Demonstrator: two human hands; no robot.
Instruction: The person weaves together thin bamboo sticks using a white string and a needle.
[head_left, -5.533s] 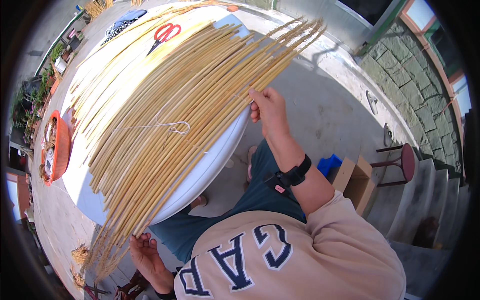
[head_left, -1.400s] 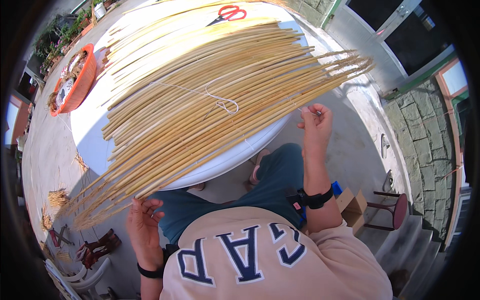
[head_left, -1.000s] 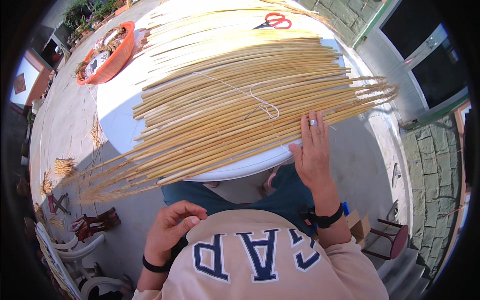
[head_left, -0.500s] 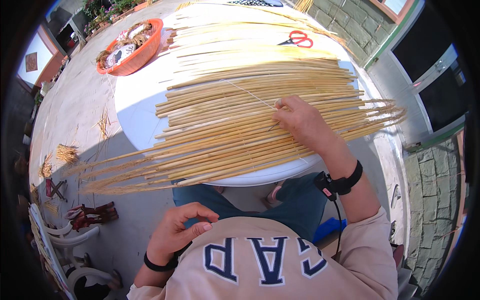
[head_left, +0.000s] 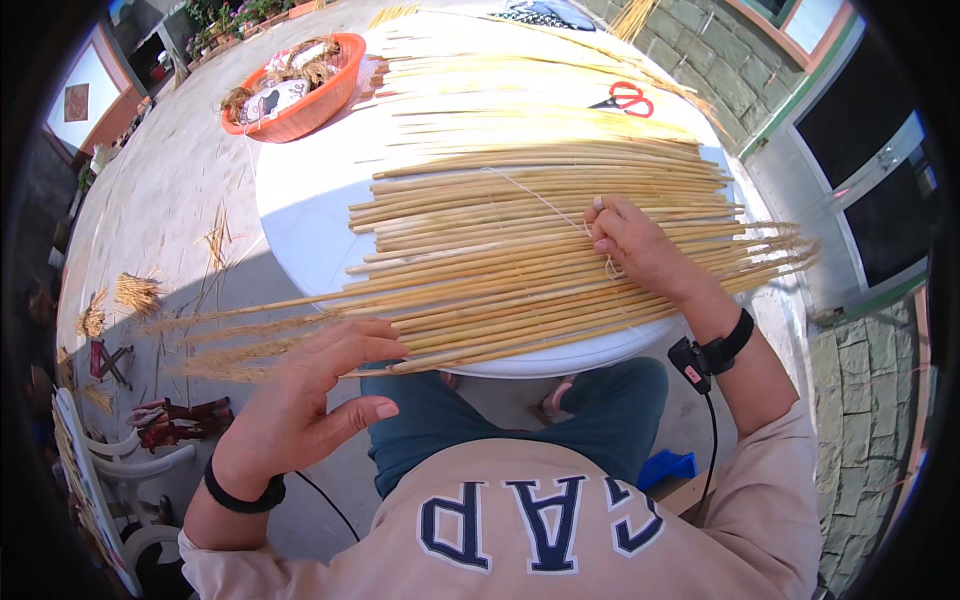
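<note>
A mat of straight tan reeds (head_left: 480, 262), laid side by side and crossed by thin rows of stitching, covers the near half of the round white table (head_left: 300, 225). Above its right part, my right hand (head_left: 640, 245) is closed in a pinch on a white string (head_left: 540, 200). The string runs slantwise up to the left over the reeds, and a small loop hangs below the fingers. Whether a needle is also in the pinch is hidden. My left hand (head_left: 310, 385) is held open by the mat's near left end, thumb apart from the fingers, holding nothing.
Red-handled scissors (head_left: 628, 99) lie on loose reeds farther back. An orange basin (head_left: 310, 125) with bundles inside stands at the table's far left. Cut straw bundles (head_left: 138, 293) and a white plastic chair (head_left: 140, 460) are on the left. A stone wall (head_left: 870, 400) rises at right.
My left hand has risen from my lap toward the mat's near left end, its fingers spreading. My right hand keeps its pinch on the string. The whole view has shifted slightly.
</note>
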